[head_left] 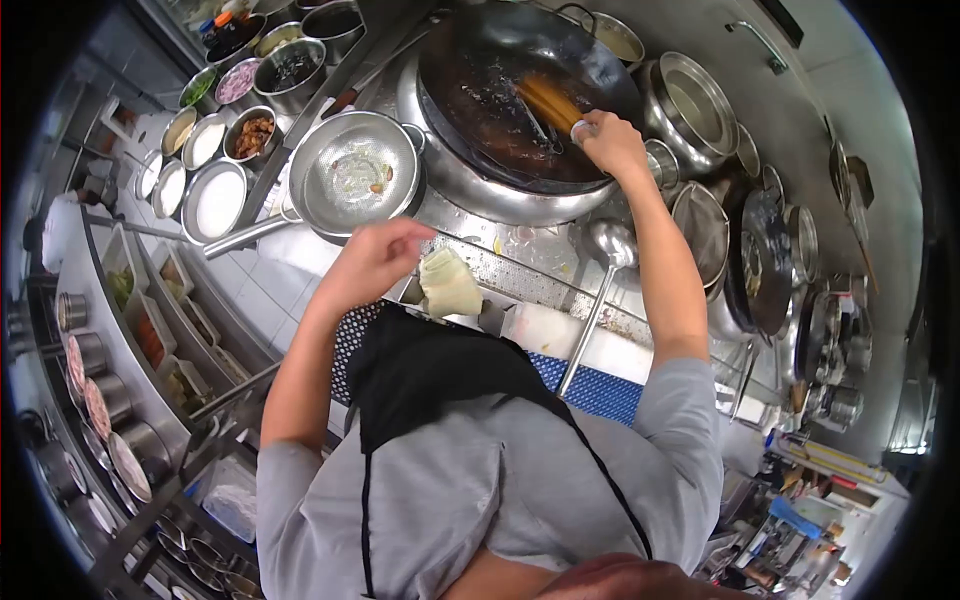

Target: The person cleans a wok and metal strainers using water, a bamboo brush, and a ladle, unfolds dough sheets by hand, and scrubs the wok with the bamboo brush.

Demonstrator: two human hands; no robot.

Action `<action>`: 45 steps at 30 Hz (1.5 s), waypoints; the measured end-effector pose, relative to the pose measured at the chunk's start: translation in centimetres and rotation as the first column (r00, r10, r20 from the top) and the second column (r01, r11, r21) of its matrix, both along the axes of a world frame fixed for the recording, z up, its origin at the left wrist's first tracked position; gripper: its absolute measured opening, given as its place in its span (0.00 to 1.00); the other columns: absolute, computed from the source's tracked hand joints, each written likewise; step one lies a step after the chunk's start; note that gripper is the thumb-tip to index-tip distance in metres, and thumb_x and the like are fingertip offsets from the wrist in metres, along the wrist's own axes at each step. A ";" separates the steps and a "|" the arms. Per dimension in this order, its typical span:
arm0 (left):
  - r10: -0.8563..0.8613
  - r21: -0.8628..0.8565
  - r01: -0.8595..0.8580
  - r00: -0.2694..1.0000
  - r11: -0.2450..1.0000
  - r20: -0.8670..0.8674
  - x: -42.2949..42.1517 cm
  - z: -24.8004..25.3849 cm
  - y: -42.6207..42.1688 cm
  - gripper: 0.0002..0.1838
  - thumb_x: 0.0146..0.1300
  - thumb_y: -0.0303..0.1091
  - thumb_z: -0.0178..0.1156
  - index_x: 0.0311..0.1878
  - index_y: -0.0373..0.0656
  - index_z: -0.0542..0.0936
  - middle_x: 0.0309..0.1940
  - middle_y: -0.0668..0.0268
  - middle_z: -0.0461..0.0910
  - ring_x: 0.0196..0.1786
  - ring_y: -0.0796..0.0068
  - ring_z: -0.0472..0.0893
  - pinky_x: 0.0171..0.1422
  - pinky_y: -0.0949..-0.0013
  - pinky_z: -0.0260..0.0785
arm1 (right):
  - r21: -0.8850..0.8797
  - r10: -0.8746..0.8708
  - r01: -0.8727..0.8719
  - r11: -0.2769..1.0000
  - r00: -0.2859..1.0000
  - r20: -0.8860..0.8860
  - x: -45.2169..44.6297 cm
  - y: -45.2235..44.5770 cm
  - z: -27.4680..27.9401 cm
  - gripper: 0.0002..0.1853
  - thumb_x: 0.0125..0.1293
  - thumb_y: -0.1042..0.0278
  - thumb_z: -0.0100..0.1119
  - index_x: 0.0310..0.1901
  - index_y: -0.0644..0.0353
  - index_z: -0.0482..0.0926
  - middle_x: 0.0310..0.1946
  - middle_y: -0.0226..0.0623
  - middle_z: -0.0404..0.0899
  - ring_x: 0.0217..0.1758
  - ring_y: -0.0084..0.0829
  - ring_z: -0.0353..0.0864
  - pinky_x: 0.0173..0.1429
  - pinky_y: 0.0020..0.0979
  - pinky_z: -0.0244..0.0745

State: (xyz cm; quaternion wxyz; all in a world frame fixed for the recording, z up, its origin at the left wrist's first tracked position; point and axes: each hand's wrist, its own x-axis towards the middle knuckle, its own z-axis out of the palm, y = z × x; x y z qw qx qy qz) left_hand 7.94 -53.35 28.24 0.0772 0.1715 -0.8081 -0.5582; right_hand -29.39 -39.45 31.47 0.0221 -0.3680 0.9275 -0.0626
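A bundled bamboo-like brush [550,103] is held in my right hand [612,143], its bristles down inside a large dark wok [480,50]. Dark, wet-looking liquid shows on the wok's bottom. My left hand [378,262] hovers near the counter edge, fingers drawn together and pointing right; whether anything is between them is too small to tell. Just right of and below that hand lies a folded pale cloth [449,283]. A metal strainer [352,172] with a few food bits in it rests beyond my left hand.
A long-handled ladle [609,245] lies right of the cloth. Metal bowls of ingredients [215,200] stand at the upper left. Stacked pots [690,105] and another wok [765,260] line the right side. Food trays [150,330] are at the left.
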 end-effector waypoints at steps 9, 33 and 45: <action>-0.090 -0.742 0.236 0.969 0.627 0.232 -23.8 0.4 -2.3 0.15 0.62 0.40 0.60 0.47 0.42 0.86 0.46 0.54 0.85 0.49 0.54 0.85 0.55 0.55 0.77 | -0.599 0.095 0.508 0.619 0.709 0.699 1.0 11.8 -1.4 0.29 0.64 0.58 0.70 0.62 0.65 0.77 0.43 0.42 0.86 0.35 0.36 0.86 0.38 0.36 0.81; -0.008 -0.771 0.508 0.837 0.384 0.547 -29.7 -4.0 -6.3 0.12 0.67 0.30 0.57 0.48 0.43 0.87 0.51 0.53 0.85 0.56 0.52 0.84 0.60 0.53 0.78 | -0.038 0.107 -0.109 0.993 0.993 -0.050 -3.2 -1.4 -2.1 0.14 0.56 0.66 0.65 0.45 0.53 0.85 0.38 0.46 0.88 0.44 0.46 0.89 0.50 0.46 0.82; -0.088 -0.880 0.375 0.926 0.290 0.366 -29.5 -7.4 -10.7 0.09 0.59 0.28 0.60 0.41 0.40 0.86 0.42 0.49 0.86 0.50 0.52 0.86 0.58 0.54 0.79 | -0.050 0.017 -0.017 0.999 1.000 0.007 -0.8 1.3 -1.3 0.19 0.58 0.62 0.67 0.53 0.49 0.85 0.39 0.47 0.88 0.46 0.47 0.88 0.52 0.45 0.83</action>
